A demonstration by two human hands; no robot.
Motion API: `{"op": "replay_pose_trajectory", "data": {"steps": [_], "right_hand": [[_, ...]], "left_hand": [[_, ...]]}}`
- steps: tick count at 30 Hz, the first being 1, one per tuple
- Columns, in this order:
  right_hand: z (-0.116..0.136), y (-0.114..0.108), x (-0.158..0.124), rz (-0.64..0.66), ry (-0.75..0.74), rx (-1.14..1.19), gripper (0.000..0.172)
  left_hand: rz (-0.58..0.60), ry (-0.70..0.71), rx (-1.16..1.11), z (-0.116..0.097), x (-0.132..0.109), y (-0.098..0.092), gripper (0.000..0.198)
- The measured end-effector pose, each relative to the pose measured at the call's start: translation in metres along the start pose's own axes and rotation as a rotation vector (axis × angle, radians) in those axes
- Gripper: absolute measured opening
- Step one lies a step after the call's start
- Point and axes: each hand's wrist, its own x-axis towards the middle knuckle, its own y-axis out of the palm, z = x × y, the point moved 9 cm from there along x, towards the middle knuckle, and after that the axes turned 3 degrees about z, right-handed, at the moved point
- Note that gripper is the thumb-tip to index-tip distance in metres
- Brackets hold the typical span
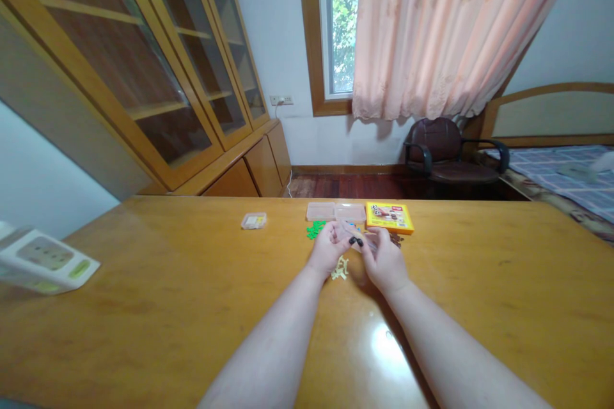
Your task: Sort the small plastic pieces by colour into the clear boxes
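Both my hands meet over the middle of the wooden table point(144, 294). My left hand point(329, 248) and my right hand point(384, 260) are closed in pinches around a small black piece point(355, 241) held between them. A heap of pale yellow pieces point(340, 268) lies under my left hand. Green pieces point(315, 229) lie just beyond it. A clear open plastic case point(336, 211) and a yellow box point(389, 216) sit right behind my hands. Some dark pieces point(396, 239) lie by the yellow box.
A small clear container point(254, 221) stands left of the case. A white and green box point(41, 262) rests at the table's left edge. Beyond the table are glass-door cabinets point(158, 64), a dark office chair point(446, 150), a curtained window point(432, 25) and a bed point(561, 166).
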Motion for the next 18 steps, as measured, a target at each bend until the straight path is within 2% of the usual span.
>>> {"op": "replay_pose_trajectory", "data": {"steps": [5, 9, 12, 14, 18], "right_hand": [[-0.003, 0.002, 0.0, 0.007, -0.013, 0.029, 0.034], [-0.017, -0.007, 0.003, -0.08, 0.086, 0.091, 0.036], [-0.02, -0.008, 0.006, -0.079, 0.092, 0.141, 0.037], [-0.021, -0.005, 0.008, -0.05, 0.083, 0.203, 0.037], [-0.031, 0.0, 0.01, -0.065, 0.172, 0.385, 0.04]], "left_hand": [[-0.015, -0.004, -0.004, 0.001, 0.0, -0.002, 0.05], [0.011, -0.025, 0.003, 0.006, -0.001, 0.001, 0.049], [0.021, -0.027, -0.003, 0.01, -0.001, 0.002, 0.051], [0.024, -0.02, -0.017, 0.011, 0.0, 0.002, 0.053], [0.038, -0.02, -0.093, 0.014, 0.001, 0.002, 0.057]]}}
